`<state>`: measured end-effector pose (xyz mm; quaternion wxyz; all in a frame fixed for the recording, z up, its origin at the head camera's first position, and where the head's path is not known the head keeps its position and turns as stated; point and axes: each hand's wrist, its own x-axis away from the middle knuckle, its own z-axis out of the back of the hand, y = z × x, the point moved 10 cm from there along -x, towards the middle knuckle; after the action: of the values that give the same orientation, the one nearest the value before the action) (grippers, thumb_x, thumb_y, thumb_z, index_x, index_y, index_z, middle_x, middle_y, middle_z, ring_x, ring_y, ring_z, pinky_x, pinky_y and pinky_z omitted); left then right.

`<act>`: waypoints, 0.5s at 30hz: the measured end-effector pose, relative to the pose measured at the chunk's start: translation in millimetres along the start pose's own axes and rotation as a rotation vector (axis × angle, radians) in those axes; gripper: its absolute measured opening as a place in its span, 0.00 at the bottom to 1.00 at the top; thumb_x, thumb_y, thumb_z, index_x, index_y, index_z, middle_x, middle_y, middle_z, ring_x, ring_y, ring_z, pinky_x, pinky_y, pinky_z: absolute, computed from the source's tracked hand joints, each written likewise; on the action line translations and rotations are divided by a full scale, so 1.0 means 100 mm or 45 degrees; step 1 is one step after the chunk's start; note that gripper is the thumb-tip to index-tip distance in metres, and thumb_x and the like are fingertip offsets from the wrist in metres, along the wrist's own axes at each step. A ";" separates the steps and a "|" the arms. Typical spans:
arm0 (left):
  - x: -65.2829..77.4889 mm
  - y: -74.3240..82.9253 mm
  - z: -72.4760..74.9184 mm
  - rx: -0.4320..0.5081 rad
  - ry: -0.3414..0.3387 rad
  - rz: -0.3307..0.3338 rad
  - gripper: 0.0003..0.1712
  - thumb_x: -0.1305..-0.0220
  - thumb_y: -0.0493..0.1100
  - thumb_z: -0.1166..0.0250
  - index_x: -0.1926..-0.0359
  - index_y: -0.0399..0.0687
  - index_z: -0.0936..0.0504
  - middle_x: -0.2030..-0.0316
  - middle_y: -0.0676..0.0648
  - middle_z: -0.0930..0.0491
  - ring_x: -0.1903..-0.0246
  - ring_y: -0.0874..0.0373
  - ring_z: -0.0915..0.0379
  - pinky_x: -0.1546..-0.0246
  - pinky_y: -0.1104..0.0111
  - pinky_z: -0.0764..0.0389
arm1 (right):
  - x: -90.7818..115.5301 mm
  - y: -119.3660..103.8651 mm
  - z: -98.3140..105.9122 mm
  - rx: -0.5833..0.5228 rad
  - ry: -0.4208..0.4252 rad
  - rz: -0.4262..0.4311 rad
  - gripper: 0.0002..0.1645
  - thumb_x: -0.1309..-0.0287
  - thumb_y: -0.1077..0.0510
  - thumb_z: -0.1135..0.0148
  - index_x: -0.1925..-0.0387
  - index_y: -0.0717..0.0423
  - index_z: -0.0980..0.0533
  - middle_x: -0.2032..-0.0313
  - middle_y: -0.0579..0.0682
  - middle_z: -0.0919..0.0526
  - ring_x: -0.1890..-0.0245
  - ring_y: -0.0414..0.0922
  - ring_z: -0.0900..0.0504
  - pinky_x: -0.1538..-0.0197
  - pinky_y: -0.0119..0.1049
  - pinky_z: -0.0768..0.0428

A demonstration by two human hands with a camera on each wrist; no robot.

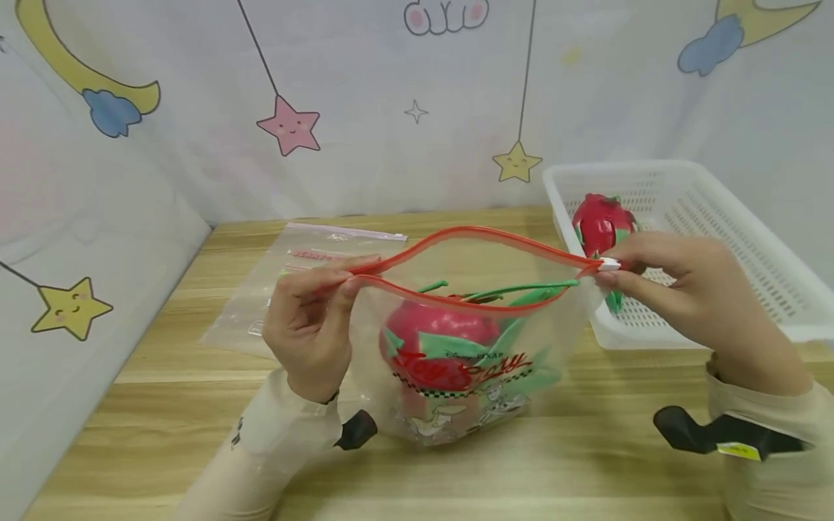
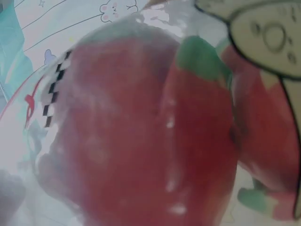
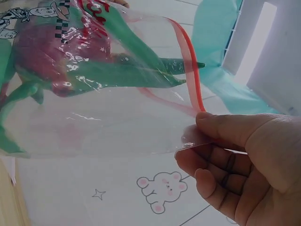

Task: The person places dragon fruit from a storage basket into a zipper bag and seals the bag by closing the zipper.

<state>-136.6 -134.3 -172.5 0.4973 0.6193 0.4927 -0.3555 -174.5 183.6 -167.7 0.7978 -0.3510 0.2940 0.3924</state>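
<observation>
A clear zip bag point(image 1: 482, 383) with a red zip rim and red Toy Story lettering is held up over the table, its mouth gaping. My left hand point(image 1: 313, 325) pinches the left end of the rim between thumb and fingers. At the other end, my right hand point(image 1: 684, 282) pinches the corner by the white slider point(image 1: 609, 265). Inside lies a red dragon fruit point(image 1: 449, 322) with green scales, some tips poking up at the mouth. Red fruit point(image 2: 127, 132) fills the left wrist view through the plastic. The right wrist view shows the thumb on the red-edged corner.
Behind the right hand stands a white slotted basket point(image 1: 706, 188) with another dragon fruit point(image 1: 602, 224) in it. A second clear zip bag point(image 1: 260, 304) lies flat on the wooden table at the left. A printed curtain point(image 1: 365, 174) rises behind.
</observation>
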 end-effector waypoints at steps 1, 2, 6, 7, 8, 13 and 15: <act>-0.01 0.01 0.00 0.002 0.000 -0.004 0.20 0.42 0.35 0.32 0.71 0.18 0.31 0.65 0.43 0.13 0.65 0.52 0.14 0.80 0.78 0.34 | 0.00 -0.03 0.03 0.003 0.020 -0.001 0.25 0.41 0.40 0.40 0.73 0.59 0.18 0.74 0.31 0.22 0.73 0.25 0.28 0.67 0.15 0.32; -0.02 0.01 0.00 0.026 -0.006 -0.003 0.20 0.41 0.34 0.33 0.71 0.18 0.31 0.66 0.41 0.13 0.65 0.51 0.14 0.81 0.77 0.37 | 0.00 -0.04 0.05 -0.005 0.043 -0.017 0.24 0.42 0.43 0.38 0.73 0.60 0.18 0.73 0.30 0.21 0.73 0.25 0.28 0.66 0.15 0.31; -0.02 -0.01 0.00 0.055 0.001 0.038 0.19 0.41 0.34 0.33 0.71 0.18 0.30 0.67 0.42 0.13 0.67 0.52 0.14 0.80 0.77 0.34 | 0.00 -0.07 0.12 -0.021 0.121 -0.037 0.19 0.42 0.50 0.34 0.72 0.66 0.18 0.71 0.28 0.20 0.74 0.26 0.27 0.66 0.14 0.30; -0.02 -0.02 -0.01 0.059 -0.007 0.052 0.19 0.41 0.34 0.33 0.71 0.18 0.30 0.67 0.42 0.13 0.67 0.53 0.14 0.80 0.77 0.35 | 0.00 -0.07 0.12 -0.024 0.121 -0.049 0.18 0.43 0.52 0.33 0.72 0.66 0.18 0.71 0.28 0.21 0.75 0.25 0.27 0.65 0.14 0.29; -0.01 -0.04 -0.02 0.059 -0.021 0.067 0.18 0.40 0.34 0.34 0.71 0.18 0.30 0.66 0.43 0.13 0.67 0.54 0.14 0.81 0.77 0.36 | 0.00 -0.06 0.12 -0.026 0.124 -0.058 0.15 0.43 0.54 0.33 0.71 0.66 0.18 0.71 0.28 0.21 0.75 0.26 0.27 0.65 0.14 0.28; 0.04 -0.14 -0.07 0.020 -0.120 0.173 0.21 0.38 0.37 0.35 0.68 0.18 0.32 0.62 0.49 0.14 0.66 0.60 0.15 0.77 0.78 0.32 | 0.00 -0.05 0.08 -0.003 0.077 -0.112 0.05 0.47 0.64 0.30 0.71 0.64 0.19 0.72 0.29 0.23 0.75 0.26 0.28 0.62 0.13 0.26; 0.06 -0.18 -0.09 -0.012 -0.175 0.231 0.24 0.37 0.40 0.36 0.67 0.17 0.33 0.62 0.53 0.16 0.65 0.62 0.16 0.70 0.78 0.24 | 0.01 -0.05 0.07 0.014 0.045 -0.140 0.05 0.52 0.69 0.29 0.70 0.63 0.19 0.72 0.29 0.23 0.75 0.27 0.28 0.62 0.14 0.27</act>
<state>-153.2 -123.5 -180.7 0.5630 0.6332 0.4011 -0.3481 -168.6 187.6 -162.5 0.8148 -0.3690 0.2904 0.3399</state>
